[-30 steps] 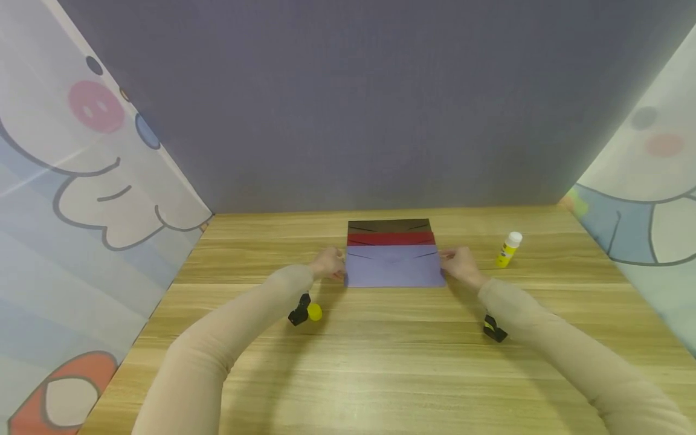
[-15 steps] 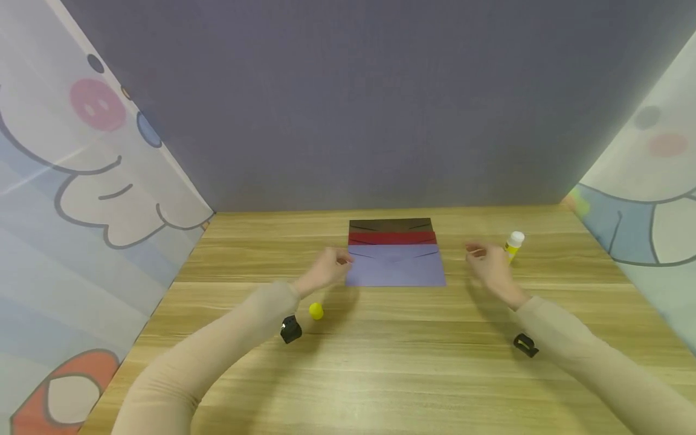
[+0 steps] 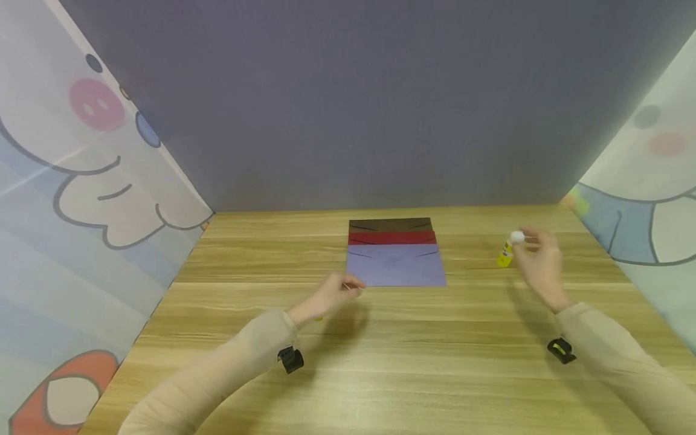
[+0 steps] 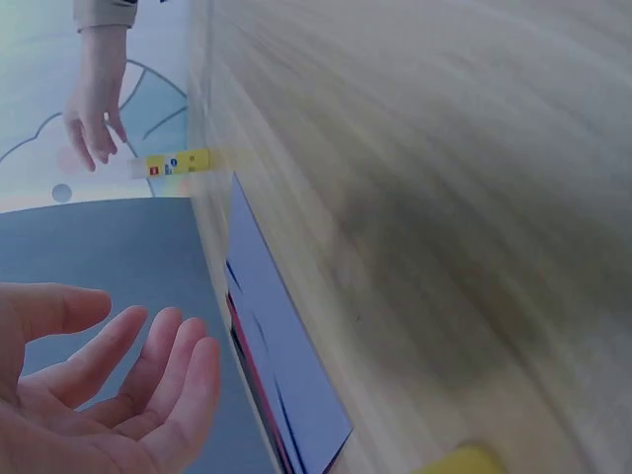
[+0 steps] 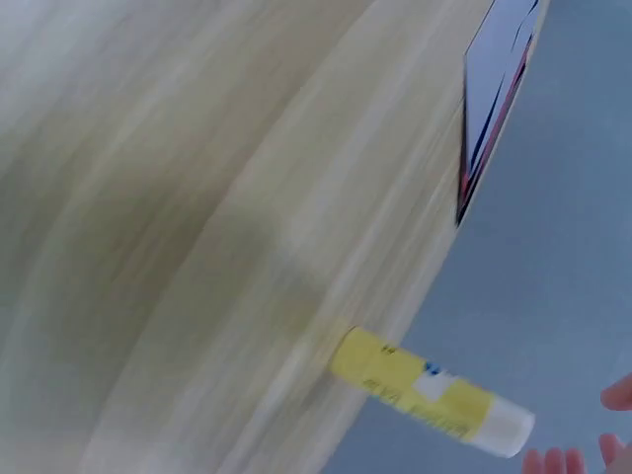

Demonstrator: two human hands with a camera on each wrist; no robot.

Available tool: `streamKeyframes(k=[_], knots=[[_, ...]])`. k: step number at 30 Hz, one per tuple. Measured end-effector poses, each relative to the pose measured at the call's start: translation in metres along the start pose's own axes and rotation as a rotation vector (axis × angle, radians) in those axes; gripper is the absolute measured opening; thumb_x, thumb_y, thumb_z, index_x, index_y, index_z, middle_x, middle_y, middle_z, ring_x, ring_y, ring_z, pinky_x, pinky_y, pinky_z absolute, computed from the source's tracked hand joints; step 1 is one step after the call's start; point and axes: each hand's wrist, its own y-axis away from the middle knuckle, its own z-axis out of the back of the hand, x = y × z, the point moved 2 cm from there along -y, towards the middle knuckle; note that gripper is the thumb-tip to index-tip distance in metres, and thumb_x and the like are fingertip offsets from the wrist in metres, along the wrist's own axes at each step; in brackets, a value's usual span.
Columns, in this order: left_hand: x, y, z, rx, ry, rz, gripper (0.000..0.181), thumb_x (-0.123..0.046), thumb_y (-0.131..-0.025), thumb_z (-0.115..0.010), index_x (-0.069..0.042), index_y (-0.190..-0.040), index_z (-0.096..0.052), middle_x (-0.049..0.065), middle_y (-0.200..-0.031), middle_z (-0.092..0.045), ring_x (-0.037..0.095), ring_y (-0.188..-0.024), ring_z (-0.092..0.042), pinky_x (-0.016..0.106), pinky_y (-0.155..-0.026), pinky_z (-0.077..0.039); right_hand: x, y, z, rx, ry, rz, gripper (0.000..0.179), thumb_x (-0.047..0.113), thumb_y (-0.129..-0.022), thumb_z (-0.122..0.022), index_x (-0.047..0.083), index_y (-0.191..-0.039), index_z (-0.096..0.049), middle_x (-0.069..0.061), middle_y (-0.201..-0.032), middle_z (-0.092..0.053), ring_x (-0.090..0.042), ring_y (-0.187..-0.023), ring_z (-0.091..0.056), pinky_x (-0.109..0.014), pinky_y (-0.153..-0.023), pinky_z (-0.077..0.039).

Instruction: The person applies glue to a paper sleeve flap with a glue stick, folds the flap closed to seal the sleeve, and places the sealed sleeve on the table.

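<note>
Three overlapping envelopes lie at the table's back middle: a lavender envelope in front, a red envelope behind it, then a dark envelope. My left hand hovers over the table at the lavender envelope's front left corner; its fingers are loosely bent and hold nothing in the left wrist view. A yellow glue stick with a white top stands upright right of the envelopes. My right hand is beside that white top, thumb and fingers apart around its level, gripping nothing.
A small yellow cap lies on the table, mostly hidden under my left hand in the head view. A grey panel rises behind the table's back edge. Cartoon-printed sheets stand along both sides.
Both hands have left the lavender envelope's side edges. The right has moved right to the glue stick; the left has drawn back toward the person, over the yellow cap. The envelopes stay put.
</note>
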Motion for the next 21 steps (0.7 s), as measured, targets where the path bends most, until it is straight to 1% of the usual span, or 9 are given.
streamKeyframes(k=[2, 5, 6, 9, 12, 14, 17, 21], knots=[[0.002, 0.001, -0.003, 0.009, 0.006, 0.006, 0.021, -0.004, -0.084, -0.054, 0.006, -0.101, -0.062, 0.014, -0.093, -0.062, 0.020, -0.076, -0.057, 0.024, -0.066, -0.049, -0.005, -0.001, 0.002, 0.018, 0.006, -0.031, 0.040, 0.000, -0.082, -0.051, -0.009, -0.121, -0.045, -0.024, -0.114, -0.045, -0.020, -0.093, -0.045, -0.021, -0.079, -0.042], [0.005, 0.004, -0.007, 0.008, -0.003, 0.024, 0.021, -0.005, -0.083, -0.055, 0.004, -0.101, -0.062, 0.013, -0.095, -0.062, 0.017, -0.076, -0.056, 0.021, -0.065, -0.048, -0.012, -0.004, 0.004, 0.056, 0.010, -0.077, 0.048, 0.004, -0.083, -0.051, -0.009, -0.127, -0.036, -0.028, -0.119, -0.040, -0.036, -0.102, -0.041, -0.034, -0.082, -0.042], [0.006, 0.005, -0.007, 0.007, -0.002, 0.026, 0.021, -0.006, -0.083, -0.055, 0.004, -0.101, -0.063, 0.013, -0.095, -0.062, 0.016, -0.076, -0.056, 0.020, -0.065, -0.047, -0.014, -0.004, 0.004, 0.071, 0.008, -0.090, 0.050, 0.006, -0.084, -0.051, -0.009, -0.128, -0.034, -0.030, -0.120, -0.038, -0.039, -0.103, -0.040, -0.039, -0.082, -0.041], [0.009, 0.008, -0.010, 0.003, 0.011, 0.047, 0.021, -0.007, -0.083, -0.055, 0.001, -0.100, -0.063, 0.012, -0.097, -0.062, 0.015, -0.076, -0.056, 0.021, -0.065, -0.047, -0.021, -0.006, 0.005, 0.134, -0.001, -0.115, 0.057, 0.012, -0.086, -0.051, -0.010, -0.131, -0.025, -0.035, -0.123, -0.033, -0.047, -0.108, -0.036, -0.048, -0.083, -0.039], [0.013, 0.009, -0.013, 0.008, 0.029, 0.061, 0.021, -0.006, -0.083, -0.054, 0.001, -0.101, -0.063, 0.012, -0.098, -0.062, 0.017, -0.076, -0.056, 0.022, -0.063, -0.047, -0.028, -0.008, 0.005, 0.211, -0.027, -0.136, 0.061, 0.017, -0.088, -0.048, -0.013, -0.132, -0.019, -0.039, -0.126, -0.027, -0.052, -0.110, -0.032, -0.057, -0.086, -0.035], [0.015, 0.010, -0.014, 0.013, 0.042, 0.075, 0.021, -0.006, -0.082, -0.054, 0.000, -0.101, -0.063, 0.011, -0.097, -0.062, 0.019, -0.076, -0.056, 0.023, -0.062, -0.048, -0.032, -0.009, 0.004, 0.266, -0.041, -0.155, 0.064, 0.020, -0.089, -0.047, -0.014, -0.133, -0.015, -0.040, -0.128, -0.024, -0.054, -0.113, -0.029, -0.059, -0.088, -0.032], [0.018, 0.011, -0.016, 0.021, 0.057, 0.074, 0.022, -0.006, -0.083, -0.054, 0.000, -0.101, -0.063, 0.011, -0.095, -0.062, 0.022, -0.075, -0.057, 0.024, -0.062, -0.049, -0.036, -0.011, 0.003, 0.335, -0.067, -0.176, 0.066, 0.025, -0.090, -0.047, -0.015, -0.133, -0.015, -0.040, -0.130, -0.023, -0.054, -0.115, -0.027, -0.062, -0.089, -0.030], [0.020, 0.013, -0.019, 0.028, 0.091, 0.061, 0.021, -0.004, -0.084, -0.053, 0.003, -0.101, -0.062, 0.016, -0.093, -0.062, 0.026, -0.073, -0.059, 0.031, -0.064, -0.051, -0.041, -0.013, -0.001, 0.396, -0.079, -0.211, 0.067, 0.030, -0.090, -0.048, -0.013, -0.133, -0.019, -0.036, -0.132, -0.025, -0.051, -0.116, -0.030, -0.060, -0.090, -0.031]])
